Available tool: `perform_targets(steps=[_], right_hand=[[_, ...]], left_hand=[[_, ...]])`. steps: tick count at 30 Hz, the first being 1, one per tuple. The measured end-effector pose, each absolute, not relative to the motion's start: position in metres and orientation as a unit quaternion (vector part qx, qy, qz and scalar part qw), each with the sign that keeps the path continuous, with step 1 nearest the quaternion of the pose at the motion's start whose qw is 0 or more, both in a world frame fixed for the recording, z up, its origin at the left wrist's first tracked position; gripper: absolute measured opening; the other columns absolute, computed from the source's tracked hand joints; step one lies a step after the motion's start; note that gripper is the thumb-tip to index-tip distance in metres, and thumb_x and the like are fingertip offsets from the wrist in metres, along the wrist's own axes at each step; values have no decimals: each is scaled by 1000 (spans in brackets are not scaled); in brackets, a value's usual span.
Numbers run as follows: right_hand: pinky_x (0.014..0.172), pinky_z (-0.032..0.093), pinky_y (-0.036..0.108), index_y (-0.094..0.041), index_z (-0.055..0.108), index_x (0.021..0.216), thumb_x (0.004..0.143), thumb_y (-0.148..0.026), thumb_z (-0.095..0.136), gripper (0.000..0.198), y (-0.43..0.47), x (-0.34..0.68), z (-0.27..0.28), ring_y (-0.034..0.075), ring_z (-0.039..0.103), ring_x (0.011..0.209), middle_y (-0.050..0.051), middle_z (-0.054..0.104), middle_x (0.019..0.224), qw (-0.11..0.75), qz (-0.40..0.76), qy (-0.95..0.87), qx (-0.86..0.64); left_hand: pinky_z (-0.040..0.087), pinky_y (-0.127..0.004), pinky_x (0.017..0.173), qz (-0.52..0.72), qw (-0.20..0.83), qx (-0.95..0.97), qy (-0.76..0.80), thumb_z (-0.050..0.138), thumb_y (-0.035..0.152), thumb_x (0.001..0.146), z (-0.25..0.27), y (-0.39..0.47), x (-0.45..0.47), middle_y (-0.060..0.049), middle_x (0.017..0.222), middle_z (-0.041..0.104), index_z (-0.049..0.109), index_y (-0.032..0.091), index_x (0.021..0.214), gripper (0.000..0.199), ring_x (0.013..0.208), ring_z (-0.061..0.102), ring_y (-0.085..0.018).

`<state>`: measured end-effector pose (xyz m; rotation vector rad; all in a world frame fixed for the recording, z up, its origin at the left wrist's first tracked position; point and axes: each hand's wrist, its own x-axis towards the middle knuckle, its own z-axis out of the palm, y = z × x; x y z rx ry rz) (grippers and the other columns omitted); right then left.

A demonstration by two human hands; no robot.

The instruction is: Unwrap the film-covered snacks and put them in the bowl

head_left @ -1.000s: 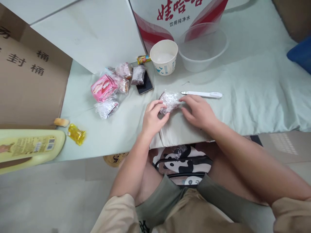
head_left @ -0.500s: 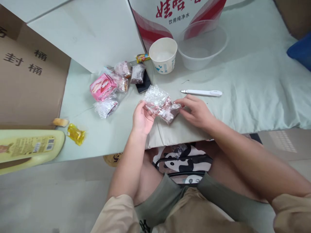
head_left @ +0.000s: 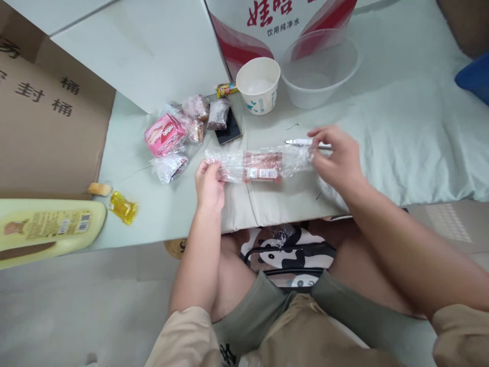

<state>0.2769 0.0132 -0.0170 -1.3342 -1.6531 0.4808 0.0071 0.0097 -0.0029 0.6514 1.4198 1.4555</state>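
A strip of clear plastic wrap (head_left: 298,160) is stretched between my two hands above the front of the table. At its middle lies a reddish-brown snack packet (head_left: 262,166) with a white label, the wrap around or under it. My left hand (head_left: 210,184) is closed on the wrap's left end. Fingers of my right hand (head_left: 338,158) pinch the right end. Just behind the right hand lies a white utility knife (head_left: 299,142), its handle partly hidden by the fingers.
To the left are several wrapped snacks, a pink packet (head_left: 165,134) and a black phone (head_left: 229,130). A paper cup (head_left: 260,85) and clear plastic bowl (head_left: 319,84) stand at the back by a printed box (head_left: 282,30). A yellow bottle (head_left: 49,227) lies front left.
My right hand has moved right and my left hand slightly left. The bunched wrap is now pulled out long, and the packet shows flat in its middle.
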Motion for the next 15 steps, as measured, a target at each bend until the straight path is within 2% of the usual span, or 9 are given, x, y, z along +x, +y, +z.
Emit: perform_targets(steps=[3, 6, 8, 10, 12, 15], right_hand=[[86, 54, 43, -24, 58, 81, 73, -15, 54, 12, 17, 288, -17, 26, 69, 104, 7, 74, 109, 467, 208, -592, -623], [89, 54, 42, -22, 63, 89, 73, -14, 49, 23, 14, 287, -15, 25, 69, 106, 7, 74, 112, 465, 247, -586, -615], [93, 53, 43, -23, 66, 97, 76, -15, 47, 29, 9, 284, -11, 26, 67, 109, 6, 74, 112, 457, 268, -612, -587], [94, 52, 44, -23, 67, 104, 79, -19, 45, 34, 5, 282, -6, 27, 66, 110, 6, 75, 110, 450, 273, -635, -566], [93, 51, 46, -23, 67, 113, 81, -24, 47, 38, 1, 280, -1, 28, 67, 105, 7, 75, 110, 431, 255, -656, -564], [92, 48, 51, -22, 67, 124, 82, -36, 57, 45, -4, 280, 2, 31, 66, 96, 9, 73, 98, 335, 185, -712, -589]], left_hand=[[40, -18, 49, 554, 454, 294, 633, 67, 16, 68, -4, 5, -6, 6, 68, 55, 52, 23, 84, 23, 54, 57, -8], [46, -20, 54, 491, 403, 406, 657, 67, 15, 72, -10, -1, -9, 3, 83, 62, 59, 27, 108, 38, 59, 60, -9], [49, -22, 60, 455, 357, 486, 655, 64, 14, 76, -16, -3, -9, 0, 96, 65, 62, 27, 114, 41, 64, 62, -9], [52, -24, 65, 426, 308, 554, 645, 63, 15, 78, -20, -3, -9, -3, 104, 65, 68, 24, 105, 29, 72, 64, -11], [54, -27, 71, 413, 263, 603, 630, 62, 18, 79, -20, -3, -10, -6, 105, 66, 72, 21, 88, 13, 84, 67, -15], [55, -35, 89, 440, 223, 637, 592, 62, 21, 79, -14, -5, -13, -7, 104, 69, 71, 20, 75, 10, 102, 67, -21]])
